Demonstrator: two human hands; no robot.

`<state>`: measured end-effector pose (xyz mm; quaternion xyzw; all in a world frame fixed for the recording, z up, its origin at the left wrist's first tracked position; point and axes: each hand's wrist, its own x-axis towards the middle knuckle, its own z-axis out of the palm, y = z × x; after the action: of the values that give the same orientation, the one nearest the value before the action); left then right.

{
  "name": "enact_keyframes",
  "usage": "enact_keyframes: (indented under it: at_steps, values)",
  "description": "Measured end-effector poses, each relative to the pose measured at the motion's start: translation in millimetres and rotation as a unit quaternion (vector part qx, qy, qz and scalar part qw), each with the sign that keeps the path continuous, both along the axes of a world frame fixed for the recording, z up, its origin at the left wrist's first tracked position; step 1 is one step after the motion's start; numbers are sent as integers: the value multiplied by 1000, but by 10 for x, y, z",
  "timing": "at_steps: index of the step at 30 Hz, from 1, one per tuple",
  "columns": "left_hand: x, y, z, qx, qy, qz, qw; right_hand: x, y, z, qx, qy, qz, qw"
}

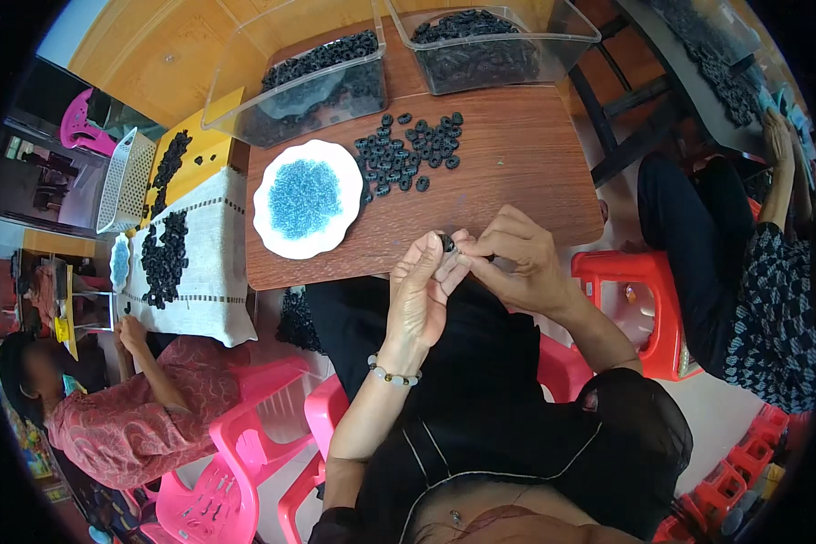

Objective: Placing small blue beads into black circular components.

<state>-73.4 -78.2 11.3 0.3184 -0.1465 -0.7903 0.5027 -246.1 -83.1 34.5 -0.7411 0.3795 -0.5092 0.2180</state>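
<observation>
Just over the table's near edge, my left hand (415, 295) pinches a small black ring-shaped piece (447, 243) between thumb and fingers. My right hand (523, 265) is closed in a pinch right beside it, its fingertips nearly meeting the left ones. A tiny dark bit shows at the right fingertips, too small to name. Beyond my left hand stands a white scalloped plate (261, 201) with many small blue beads (305, 199) on it. Several loose black ring-shaped pieces (437, 143) lie on the brown wooden table (508, 154), to the right of the plate.
Two clear plastic tubs (236, 116) of black pieces stand at the table's far side. At left, a person in a red patterned top (145, 408) sits by a cloth-covered table (213, 245). Another person (771, 308) sits at right near a red stool (653, 272). Pink chairs (204, 499) stand nearby.
</observation>
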Motion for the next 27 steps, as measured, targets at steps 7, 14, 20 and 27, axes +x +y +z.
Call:
enact_keyframes:
  at_steps: [7, 14, 20, 27]
  values:
    - [2, 40, 1, -33, -60, -12, 998, 13, -18, -35, 19, -2, 6, 1000]
    - [10, 65, -46, -22, -65, -27, 997, -22, -38, -20, 73, 29, 9, 997]
    - [27, 68, 21, -36, -125, -35, 991, -11, -5, 63, 145, 0, 3, 989]
    - [125, 62, -105, -54, -149, -46, 986, 70, -17, -11, 148, -2, 8, 989]
